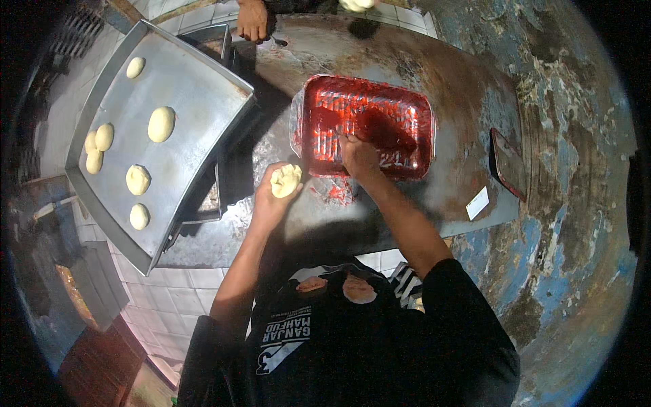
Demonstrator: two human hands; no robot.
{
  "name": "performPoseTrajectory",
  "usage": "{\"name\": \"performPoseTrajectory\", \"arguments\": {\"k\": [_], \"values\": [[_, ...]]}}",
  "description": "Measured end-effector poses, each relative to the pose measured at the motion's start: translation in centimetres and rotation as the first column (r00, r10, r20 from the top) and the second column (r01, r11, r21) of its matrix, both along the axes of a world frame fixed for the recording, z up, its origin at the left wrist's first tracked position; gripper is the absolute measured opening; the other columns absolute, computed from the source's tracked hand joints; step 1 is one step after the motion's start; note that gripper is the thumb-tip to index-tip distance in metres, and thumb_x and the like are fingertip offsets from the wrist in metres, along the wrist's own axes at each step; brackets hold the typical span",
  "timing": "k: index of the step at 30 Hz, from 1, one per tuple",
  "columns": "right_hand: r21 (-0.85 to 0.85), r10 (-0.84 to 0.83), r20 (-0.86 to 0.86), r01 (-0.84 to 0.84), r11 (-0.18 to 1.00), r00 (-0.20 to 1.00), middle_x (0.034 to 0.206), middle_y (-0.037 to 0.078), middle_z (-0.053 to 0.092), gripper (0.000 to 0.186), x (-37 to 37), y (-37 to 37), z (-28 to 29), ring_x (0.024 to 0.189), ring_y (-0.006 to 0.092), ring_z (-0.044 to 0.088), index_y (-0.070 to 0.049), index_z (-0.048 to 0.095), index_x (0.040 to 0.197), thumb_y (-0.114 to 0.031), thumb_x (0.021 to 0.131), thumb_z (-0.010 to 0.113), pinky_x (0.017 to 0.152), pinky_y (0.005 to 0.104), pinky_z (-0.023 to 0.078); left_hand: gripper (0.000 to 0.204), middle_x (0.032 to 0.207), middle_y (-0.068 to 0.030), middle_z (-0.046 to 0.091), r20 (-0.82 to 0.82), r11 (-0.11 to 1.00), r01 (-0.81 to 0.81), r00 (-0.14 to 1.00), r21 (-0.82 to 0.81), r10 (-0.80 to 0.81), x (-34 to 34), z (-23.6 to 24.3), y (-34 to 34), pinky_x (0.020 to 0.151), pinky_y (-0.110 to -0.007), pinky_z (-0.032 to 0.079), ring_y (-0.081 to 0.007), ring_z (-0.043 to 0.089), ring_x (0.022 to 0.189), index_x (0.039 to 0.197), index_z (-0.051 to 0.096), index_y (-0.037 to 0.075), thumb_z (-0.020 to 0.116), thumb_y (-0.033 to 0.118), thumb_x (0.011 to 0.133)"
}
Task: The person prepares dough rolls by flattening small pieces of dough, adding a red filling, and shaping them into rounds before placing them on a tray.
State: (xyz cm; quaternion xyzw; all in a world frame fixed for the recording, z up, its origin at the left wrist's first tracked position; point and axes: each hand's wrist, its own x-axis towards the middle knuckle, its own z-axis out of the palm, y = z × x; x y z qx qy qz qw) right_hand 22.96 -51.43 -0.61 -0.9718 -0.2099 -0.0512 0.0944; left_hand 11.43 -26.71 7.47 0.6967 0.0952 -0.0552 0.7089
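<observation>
My left hand [268, 203] holds a pale piece of dough [286, 179], pressed open into a hollow cup, beside the near left corner of a clear plastic tub [294, 129]. Glossy red jam [325, 119] coats the bottom and walls of the tub. Over the tub's near side, my right hand [359, 159] reaches in with its fingers closed. What those fingers grip, if anything, is hidden. Red smears [336, 192] mark the tabletop just in front of the tub.
To the left, a large metal tray [196, 88] bears several dough balls [161, 124]. A co-worker's hand [252, 22] rests at the far table edge near a small dark utensil [279, 42]. On the right lie a white card [477, 203] and a reddish flat-sided object [507, 165].
</observation>
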Motion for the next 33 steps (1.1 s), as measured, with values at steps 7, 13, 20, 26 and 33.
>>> {"name": "performPoseTrajectory", "arguments": {"k": [7,13,20,26,33], "values": [[0.389,0.191,-0.79,0.235,0.891,0.583,0.073,0.009,0.069,0.027,0.3,-1.4,7.1,0.069,0.0233,0.067,-0.004,0.073,0.085,-0.021,0.098,0.057,0.067,0.0407,0.056,0.05,0.12,-0.0101,0.069,0.035,0.937,-0.051,0.999,0.345,0.041,1.4,-1.7,0.3,0.098,-0.032,0.051,-0.0181,0.066,0.112,0.129,0.056,0.007,0.08,0.01,0.085],[0.472,0.187,-0.262,-0.043,0.881,0.947,0.088,0.015,0.068,0.024,-9.2,0.8,10.5,0.076,0.0291,0.068,-0.002,0.069,0.116,-0.014,0.098,0.058,0.069,0.0406,0.055,0.054,0.115,-0.0225,0.067,0.072,0.941,-0.106,0.994,0.322,0.087,2.6,-1.1,-5.9,0.087,-0.045,0.054,-0.0382,0.069,0.106,0.133,0.043,0.009,0.074,0.017,0.09],[0.249,0.057,-0.229,0.002,0.969,0.972,0.09,0.019,0.062,0.031,-20.5,-3.6,10.0,0.08,0.0385,0.065,0.0,0.064,0.122,-0.009,0.092,0.065,0.07,0.0421,0.054,0.034,0.107,-0.0296,0.066,0.082,0.848,-0.12,0.993,0.517,0.09,-2.7,-4.2,-7.1,0.082,-0.053,0.051,-0.0501,0.064,0.101,0.123,0.05,0.007,0.061,0.019,0.094],[0.691,-0.035,-0.354,0.287,0.663,0.935,0.102,0.014,0.069,0.048,-19.9,-6.7,7.9,0.09,0.0355,0.067,-0.006,0.058,0.135,-0.013,0.089,0.069,0.086,0.0399,0.054,0.068,0.127,-0.0054,0.055,-0.072,0.976,0.195,0.977,-0.101,-0.202,-9.3,0.5,-11.4,0.101,-0.029,0.044,-0.0155,0.053,0.117,0.141,0.043,0.008,0.07,-0.003,0.079],[0.681,0.313,-0.023,-0.214,0.701,0.95,0.123,0.017,0.067,0.036,-27.9,-5.9,16.1,0.109,0.0234,0.065,-0.003,0.061,0.13,0.001,0.096,0.05,0.098,0.0368,0.05,0.062,0.106,-0.0047,0.063,0.234,0.996,0.024,0.971,0.08,-0.042,-15.7,0.1,-14.7,0.089,-0.032,0.051,-0.0175,0.061,0.099,0.128,0.051,0.008,0.085,0.011,0.076]]}}
